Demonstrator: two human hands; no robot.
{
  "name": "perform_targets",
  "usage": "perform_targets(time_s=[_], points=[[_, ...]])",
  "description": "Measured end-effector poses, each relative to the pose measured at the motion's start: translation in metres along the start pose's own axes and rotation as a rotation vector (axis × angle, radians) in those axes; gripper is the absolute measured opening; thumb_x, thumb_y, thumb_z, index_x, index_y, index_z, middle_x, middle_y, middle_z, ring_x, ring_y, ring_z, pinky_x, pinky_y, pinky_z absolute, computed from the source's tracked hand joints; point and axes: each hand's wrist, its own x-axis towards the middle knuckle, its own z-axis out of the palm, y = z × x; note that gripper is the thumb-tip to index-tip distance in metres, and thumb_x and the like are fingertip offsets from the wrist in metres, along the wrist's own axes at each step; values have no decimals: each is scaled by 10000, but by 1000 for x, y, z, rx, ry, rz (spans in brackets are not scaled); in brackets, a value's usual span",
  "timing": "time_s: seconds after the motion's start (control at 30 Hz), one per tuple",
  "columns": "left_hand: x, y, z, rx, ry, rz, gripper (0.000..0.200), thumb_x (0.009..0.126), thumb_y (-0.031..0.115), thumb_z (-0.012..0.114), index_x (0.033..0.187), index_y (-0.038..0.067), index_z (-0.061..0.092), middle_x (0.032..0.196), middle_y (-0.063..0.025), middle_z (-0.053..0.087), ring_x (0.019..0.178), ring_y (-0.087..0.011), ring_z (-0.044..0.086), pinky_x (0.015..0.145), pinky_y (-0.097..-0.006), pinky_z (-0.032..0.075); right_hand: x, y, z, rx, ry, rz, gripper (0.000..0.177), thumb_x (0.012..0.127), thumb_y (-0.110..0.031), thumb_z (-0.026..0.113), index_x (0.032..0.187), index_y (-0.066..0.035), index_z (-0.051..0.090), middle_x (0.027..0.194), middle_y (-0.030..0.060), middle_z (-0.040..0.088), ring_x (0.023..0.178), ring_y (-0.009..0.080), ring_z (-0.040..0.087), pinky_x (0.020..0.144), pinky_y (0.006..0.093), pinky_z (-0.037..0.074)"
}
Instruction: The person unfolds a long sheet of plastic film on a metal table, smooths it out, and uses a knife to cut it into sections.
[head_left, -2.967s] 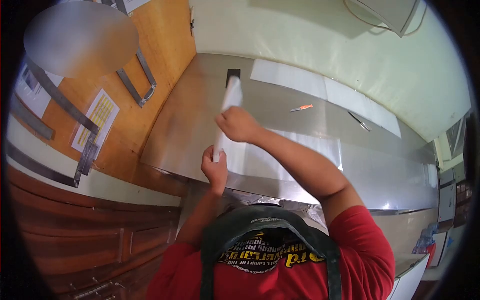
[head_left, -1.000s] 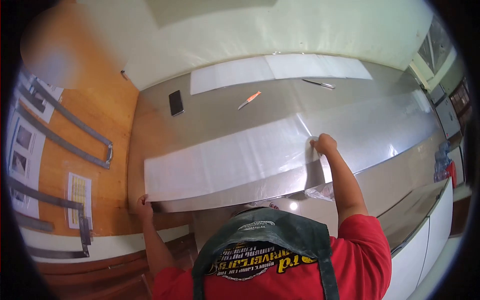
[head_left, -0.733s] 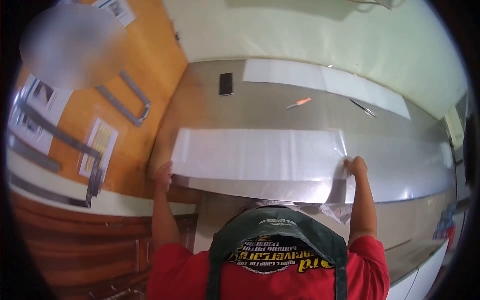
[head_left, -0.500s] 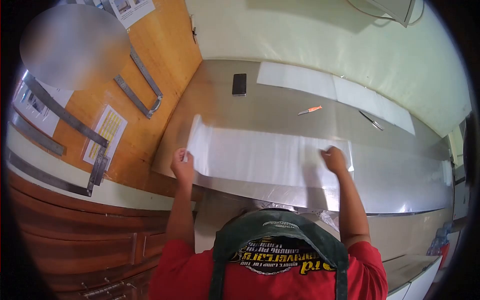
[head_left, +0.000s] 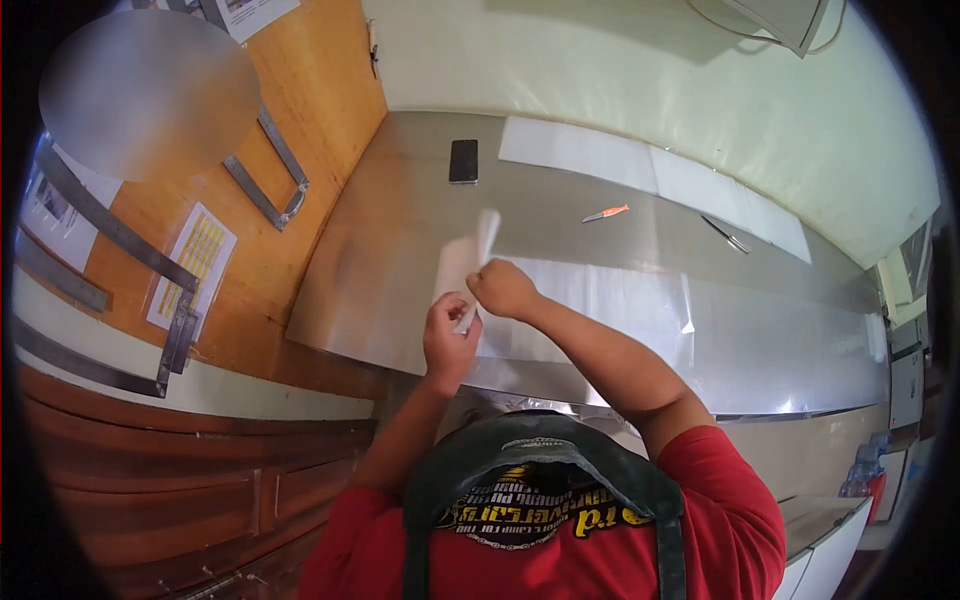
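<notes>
A long white, slightly see-through sheet [head_left: 595, 305] lies on the metal table, its left end lifted and curled up. My left hand [head_left: 450, 340] is closed on the near part of that raised end, fingers pinched around the edge. Just beyond it and to the right, my right hand [head_left: 503, 288] is closed in a fist at the same raised end, its forearm crossing over the flat part of the sheet. The lifted end is smeared by motion, and my right hand hides part of it.
The metal table [head_left: 800, 350] carries a black phone [head_left: 464, 161], an orange-handled knife [head_left: 607, 213], a slim dark-and-silver tool [head_left: 725, 235] and white sheets [head_left: 640, 172] along the back wall. Metal brackets [head_left: 255, 190] and papers [head_left: 193, 265] are on the wooden wall at left.
My right hand has moved left across the sheet to beside my left hand. My left hand has moved right, bringing the sheet's left end up and inward.
</notes>
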Motion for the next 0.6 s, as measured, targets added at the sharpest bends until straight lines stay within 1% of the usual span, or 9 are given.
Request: perform_targets(time_s=[0.03, 0.1, 0.13, 0.2, 0.33, 0.37, 0.43, 0.5, 0.6], points=[[0, -2, -1, -3, 0, -2, 300, 750, -29, 679, 1031, 14, 584, 864, -104, 628, 800, -257, 632, 736, -349, 517, 1, -18, -17, -5, 61, -79, 464, 887, -304, 438, 687, 73, 621, 788, 319, 606, 795, 483, 594, 751, 525, 471], [-1, -7, -3, 19, 174, -303, 204, 806, 27, 680, 996, -21, 623, 875, -89, 669, 782, -190, 640, 737, -326, 510, 9, -55, -45, 57, 112, -142, 453, 887, -296, 444, 688, 71, 619, 784, 316, 606, 774, 481, 593, 733, 528, 474], [-4, -14, 0, 17, 164, -301, 204, 806, 27, 680, 996, -21, 623, 875, -89, 669, 782, -190, 640, 737, -326, 510, 12, -75, -61, 43, 126, -244, 450, 887, -294, 446, 685, 70, 618, 778, 314, 605, 769, 478, 595, 732, 527, 475], [-11, -31, 6, -203, 284, -506, 158, 848, 77, 685, 930, -55, 655, 853, -78, 688, 794, -140, 624, 698, -312, 495, 26, -111, -76, 43, 155, -384, 446, 888, -291, 447, 685, 66, 619, 759, 311, 602, 750, 473, 595, 723, 525, 477], [-13, -5, 31, -212, 173, -611, 194, 862, 112, 687, 886, -80, 677, 836, -75, 688, 762, -130, 614, 676, -300, 484, 37, -196, -107, 72, 84, -552, 392, 888, -267, 449, 744, 48, 634, 745, 304, 600, 755, 454, 600, 727, 517, 480], [-22, -20, 42, -348, 161, -600, 234, 851, 133, 698, 904, -94, 682, 855, -102, 698, 766, -180, 631, 693, -338, 493, 50, -214, -110, 51, 88, -582, 376, 884, -263, 453, 777, 45, 642, 762, 308, 603, 772, 446, 605, 731, 514, 480], [-16, -10, 53, -285, 169, -595, 255, 843, 147, 706, 902, -99, 682, 861, -121, 701, 770, -209, 643, 706, -357, 498, 63, -244, -139, -127, 166, -871, 343, 874, -247, 458, 844, 29, 657, 826, 308, 613, 807, 429, 615, 727, 508, 484], [-11, -9, 57, -188, 208, -550, 286, 821, 175, 719, 899, -98, 685, 867, -153, 708, 784, -258, 671, 734, -389, 511, 43, -268, -188, 123, 236, -634, 441, 912, -310, 396, 850, 26, 674, 885, 251, 666, 885, 385, 649, 806, 450, 511], [-15, -70, 62, -29, 271, -489, 260, 819, 168, 710, 895, -80, 693, 872, -151, 712, 776, -261, 676, 737, -382, 513, -2, -265, -272, 313, 210, -555, 366, 924, -284, 440, 843, -9, 668, 896, 181, 683, 871, 304, 655, 810, 405, 514]])
